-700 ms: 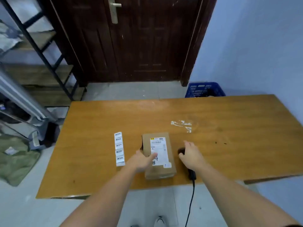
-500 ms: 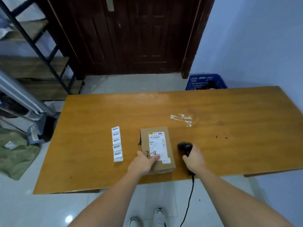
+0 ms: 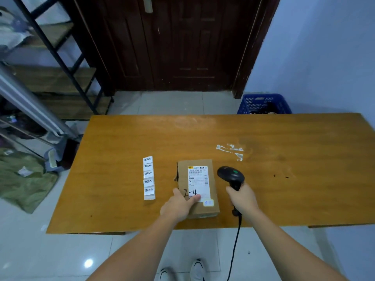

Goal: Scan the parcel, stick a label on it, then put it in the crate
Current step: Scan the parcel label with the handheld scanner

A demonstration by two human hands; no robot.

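A brown cardboard parcel (image 3: 199,179) with a white shipping label and "2-4" handwritten on it lies near the front edge of the wooden table (image 3: 263,179). My left hand (image 3: 179,206) rests on its near left corner, thumb and fingers holding the box down. My right hand (image 3: 242,198) grips the handle of a black corded barcode scanner (image 3: 231,175), raised just right of the parcel with its head above the table. A strip of white labels (image 3: 148,177) lies left of the parcel. A blue crate (image 3: 263,103) stands on the floor beyond the table's far edge.
White tape residue (image 3: 231,151) marks the table behind the scanner. The scanner cable (image 3: 235,246) hangs over the front edge. A dark door (image 3: 172,43) is ahead, a metal shelf rack (image 3: 50,57) at left, and green cloth (image 3: 22,179) on the floor.
My right hand has closed around the scanner and lifted it upright beside the parcel. My left hand has settled on the parcel's near corner.
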